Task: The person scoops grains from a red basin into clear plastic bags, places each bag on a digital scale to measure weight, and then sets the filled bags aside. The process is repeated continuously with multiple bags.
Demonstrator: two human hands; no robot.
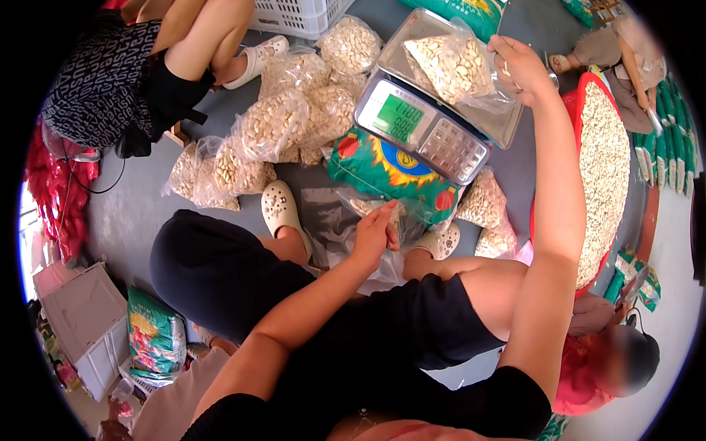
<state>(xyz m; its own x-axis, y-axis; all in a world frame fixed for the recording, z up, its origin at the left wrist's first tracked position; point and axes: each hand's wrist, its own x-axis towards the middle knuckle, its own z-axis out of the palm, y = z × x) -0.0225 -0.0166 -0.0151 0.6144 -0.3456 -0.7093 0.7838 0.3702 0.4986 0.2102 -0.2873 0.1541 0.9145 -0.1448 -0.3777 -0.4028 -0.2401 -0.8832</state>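
On the steel pan (405, 44) of a digital scale (397, 116) lies a clear plastic bag of pale nuts (455, 69). The scale's green display is lit. My right hand (518, 69) is at the loose plastic end of that bag, fingers curled; whether they grip plastic or nuts is unclear. Lower down, between my legs, my left hand (375, 231) pinches a clear plastic bag (386, 270) with some nuts in it. A green printed sack (386, 165) lies under the scale's front edge, just beyond my left hand.
Filled nut bags (276, 124) are heaped left of the scale, and more bags (485, 212) lie on the right. A red basin (601, 182) of pale nuts or seeds stands beside my right arm. A white crate (295, 16) is behind. Other people sit nearby, including a seated person (110, 82) at left.
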